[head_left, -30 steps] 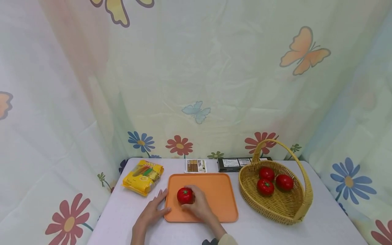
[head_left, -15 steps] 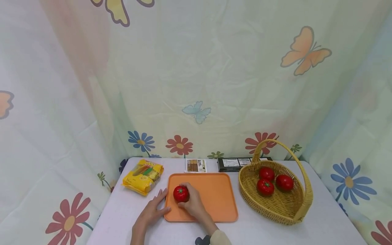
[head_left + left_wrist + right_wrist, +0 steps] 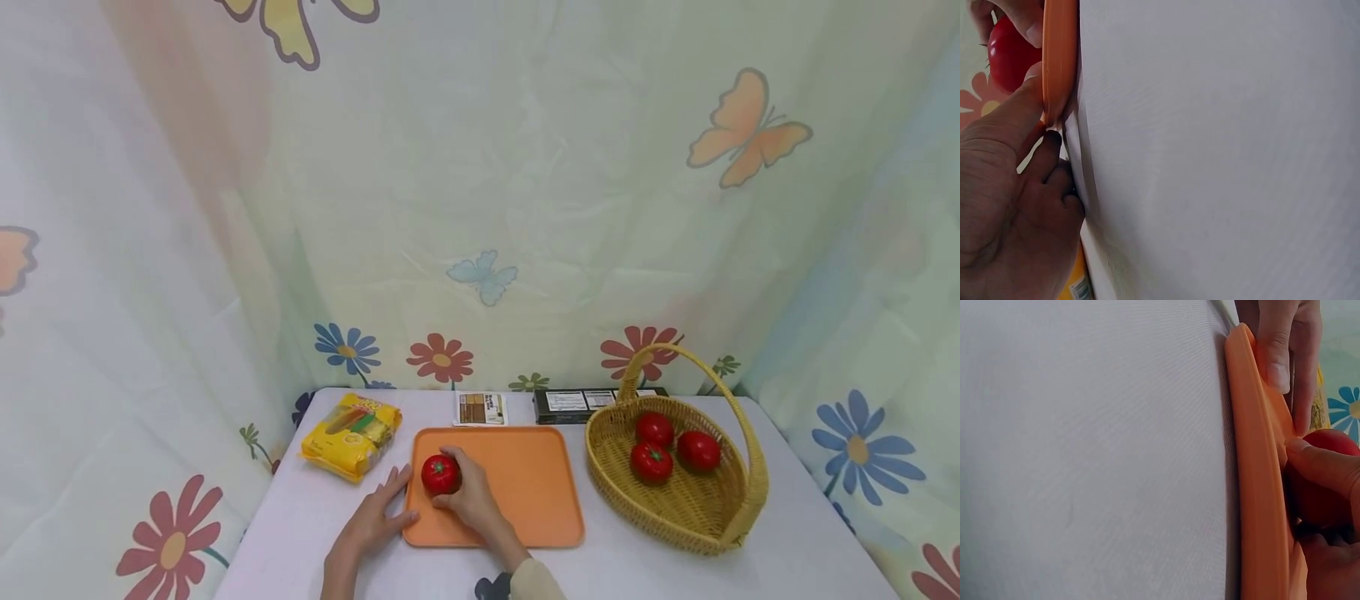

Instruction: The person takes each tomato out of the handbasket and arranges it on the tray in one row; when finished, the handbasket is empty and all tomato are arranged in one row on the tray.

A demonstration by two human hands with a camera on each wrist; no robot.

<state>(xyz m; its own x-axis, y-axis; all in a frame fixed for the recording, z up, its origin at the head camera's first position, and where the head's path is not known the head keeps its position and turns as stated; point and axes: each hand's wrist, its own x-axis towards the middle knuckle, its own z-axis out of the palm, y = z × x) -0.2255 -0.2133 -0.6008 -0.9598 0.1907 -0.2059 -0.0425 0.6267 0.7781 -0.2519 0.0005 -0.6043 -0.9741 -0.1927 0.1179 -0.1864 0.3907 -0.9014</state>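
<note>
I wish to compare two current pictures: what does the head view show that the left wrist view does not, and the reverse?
Only the head view: the wicker basket with three tomatoes in it, the black box, and the small white packet.

Only the left wrist view: the palm side of the left hand, and a barcode-like patch on the yellow packet.

Both: the left hand at the edge of the orange tray, the right hand gripping a single tomato, and some of the yellow packet.
</note>
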